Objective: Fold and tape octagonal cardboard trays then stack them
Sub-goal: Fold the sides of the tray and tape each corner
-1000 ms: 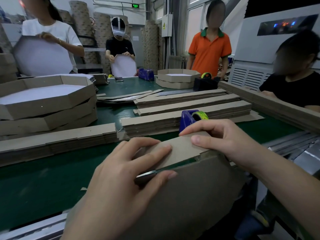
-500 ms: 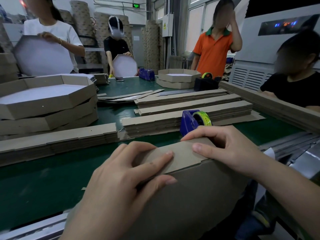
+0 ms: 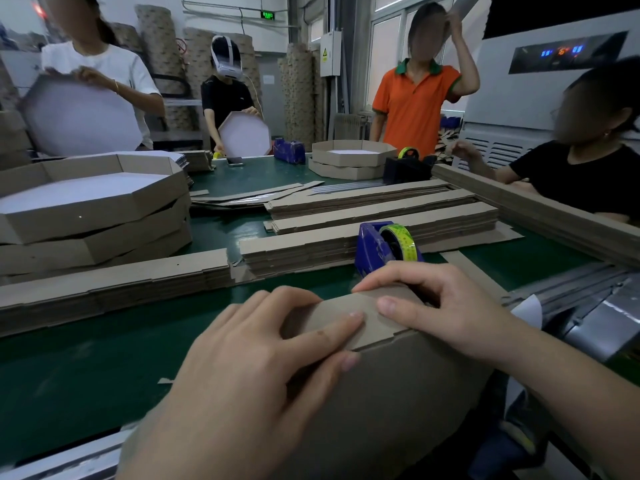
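- Octagonal cardboard tray: it stands tipped on edge at the near edge of the green worktop, its plain brown outer side towards the camera and a folded flap along its top.
- Left hand: it lies over the top of the tray, its fingers nearly straight and spread, pressing the flap down. The thumb presses the tray's face just below the fold.
- Right hand: it grips the tray's top just beside the left hand. The thumb rests flat on the flap, and the other fingers curl over the far edge.
- The left index fingertip and the right thumb tip lie close together on the flap, with a small gap between them.
- Blue tape dispenser: it stands on the worktop just behind the right hand and carries a yellow-green roll of tape.
- Flat cardboard strips: they lie in several long stacks across the middle of the worktop, with another stack to the left.
- Finished trays: a stack stands at the left with white bases facing up. A smaller stack sits at the far end beside a black tape dispenser.
- Four other people are around the worktop, and two of them hold up octagonal trays.
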Demonstrator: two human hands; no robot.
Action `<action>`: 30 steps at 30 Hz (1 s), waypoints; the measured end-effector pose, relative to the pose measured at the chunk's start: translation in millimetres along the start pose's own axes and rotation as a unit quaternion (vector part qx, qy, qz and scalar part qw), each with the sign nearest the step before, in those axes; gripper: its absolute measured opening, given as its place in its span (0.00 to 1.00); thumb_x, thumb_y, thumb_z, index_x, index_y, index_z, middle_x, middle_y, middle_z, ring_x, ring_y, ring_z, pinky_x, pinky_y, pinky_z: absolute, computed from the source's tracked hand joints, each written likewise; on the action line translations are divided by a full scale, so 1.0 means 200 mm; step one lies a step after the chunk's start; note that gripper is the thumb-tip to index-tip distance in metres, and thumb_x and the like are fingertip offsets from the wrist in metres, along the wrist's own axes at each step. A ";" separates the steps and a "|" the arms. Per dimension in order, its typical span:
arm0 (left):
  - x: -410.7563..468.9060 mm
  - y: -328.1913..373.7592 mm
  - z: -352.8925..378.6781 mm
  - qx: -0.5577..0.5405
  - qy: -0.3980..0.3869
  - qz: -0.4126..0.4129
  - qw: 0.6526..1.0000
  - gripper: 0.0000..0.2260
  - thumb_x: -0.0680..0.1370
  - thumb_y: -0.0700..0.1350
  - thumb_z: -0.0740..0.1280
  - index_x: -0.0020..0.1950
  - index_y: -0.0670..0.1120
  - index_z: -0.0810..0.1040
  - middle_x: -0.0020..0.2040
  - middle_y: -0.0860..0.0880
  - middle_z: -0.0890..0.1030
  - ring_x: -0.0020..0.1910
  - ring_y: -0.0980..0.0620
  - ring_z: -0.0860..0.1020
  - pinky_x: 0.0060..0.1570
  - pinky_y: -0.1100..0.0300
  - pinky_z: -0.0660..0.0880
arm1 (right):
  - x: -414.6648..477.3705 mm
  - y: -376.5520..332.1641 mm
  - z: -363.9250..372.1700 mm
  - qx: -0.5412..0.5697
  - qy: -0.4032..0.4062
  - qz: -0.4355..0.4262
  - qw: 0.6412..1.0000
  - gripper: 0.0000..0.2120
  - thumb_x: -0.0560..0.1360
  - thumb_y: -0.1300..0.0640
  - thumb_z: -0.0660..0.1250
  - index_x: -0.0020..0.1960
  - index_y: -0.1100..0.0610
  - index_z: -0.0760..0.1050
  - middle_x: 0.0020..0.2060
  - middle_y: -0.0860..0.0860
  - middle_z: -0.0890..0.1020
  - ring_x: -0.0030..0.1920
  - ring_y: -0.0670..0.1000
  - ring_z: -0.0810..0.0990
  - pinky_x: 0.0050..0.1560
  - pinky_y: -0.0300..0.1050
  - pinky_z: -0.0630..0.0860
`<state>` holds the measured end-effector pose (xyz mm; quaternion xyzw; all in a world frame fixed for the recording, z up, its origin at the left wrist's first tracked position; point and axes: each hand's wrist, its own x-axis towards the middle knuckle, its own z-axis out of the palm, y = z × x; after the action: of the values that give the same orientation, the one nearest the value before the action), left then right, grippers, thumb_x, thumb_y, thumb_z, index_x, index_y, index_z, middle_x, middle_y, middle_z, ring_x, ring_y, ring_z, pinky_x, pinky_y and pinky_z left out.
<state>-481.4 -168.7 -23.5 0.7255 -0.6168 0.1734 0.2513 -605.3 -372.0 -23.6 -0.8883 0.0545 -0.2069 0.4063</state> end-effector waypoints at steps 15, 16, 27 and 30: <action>0.00 0.00 0.00 0.039 -0.029 0.012 0.999 0.17 0.78 0.59 0.55 0.63 0.65 0.76 0.53 0.55 0.79 0.45 0.53 0.78 0.36 0.58 0.75 | -0.02 0.06 0.03 -0.029 0.052 -0.075 0.995 0.12 0.77 0.51 0.63 0.56 0.53 0.81 0.51 0.42 0.83 0.55 0.42 0.80 0.53 0.30 0.71; 0.01 0.00 0.01 0.035 -0.021 0.011 0.999 0.17 0.78 0.58 0.55 0.63 0.64 0.77 0.52 0.54 0.79 0.44 0.52 0.78 0.37 0.58 0.75 | -0.02 0.07 0.02 -0.024 0.052 -0.070 0.996 0.11 0.77 0.53 0.64 0.56 0.53 0.81 0.51 0.42 0.83 0.55 0.42 0.80 0.53 0.30 0.71; 0.02 -0.02 0.04 0.021 -0.014 -0.006 1.000 0.17 0.79 0.58 0.54 0.63 0.64 0.76 0.54 0.55 0.78 0.46 0.52 0.76 0.41 0.56 0.74 | 0.03 0.17 -0.09 0.050 0.207 -0.014 0.977 0.11 0.78 0.47 0.60 0.50 0.44 0.81 0.40 0.42 0.81 0.42 0.42 0.77 0.43 0.34 0.73; 0.02 -0.03 0.03 0.002 -0.028 -0.024 0.999 0.18 0.78 0.60 0.53 0.64 0.65 0.75 0.55 0.56 0.77 0.50 0.52 0.75 0.45 0.53 0.75 | 0.08 0.30 -0.19 -0.012 0.317 0.140 0.938 0.10 0.78 0.53 0.63 0.42 0.45 0.81 0.34 0.39 0.80 0.36 0.39 0.75 0.41 0.40 0.70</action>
<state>-475.1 -175.3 -26.1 0.7451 -0.6055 0.1481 0.2371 -602.3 -443.9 -41.0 -0.7646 0.3070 -0.4179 0.3826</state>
